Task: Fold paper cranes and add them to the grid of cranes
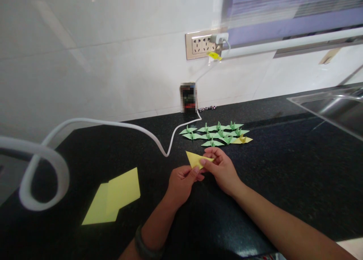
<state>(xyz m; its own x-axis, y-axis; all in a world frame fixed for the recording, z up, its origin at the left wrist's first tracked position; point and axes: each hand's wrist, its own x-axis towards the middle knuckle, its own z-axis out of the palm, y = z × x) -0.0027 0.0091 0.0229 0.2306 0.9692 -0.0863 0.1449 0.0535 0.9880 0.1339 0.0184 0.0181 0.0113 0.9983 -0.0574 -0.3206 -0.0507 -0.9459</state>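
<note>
A folded piece of yellow paper (194,160), with a pointed corner at its upper left, is held up between both hands over the black counter. My left hand (181,184) pinches its lower edge between thumb and fingers. My right hand (222,168) grips its right end, the thumb lying across the front and the fingers behind. Just beyond the hands stand several green paper cranes (219,133) in close rows. One yellow paper crane (243,139) sits at their right end.
Yellow paper sheets (123,190) lie overlapping at the left. A thick white cable (136,128) loops over the counter (283,177) from the left. A pixelated phone-like object (188,97) leans on the wall below a socket panel (202,44). A metal sink (334,105) is at far right.
</note>
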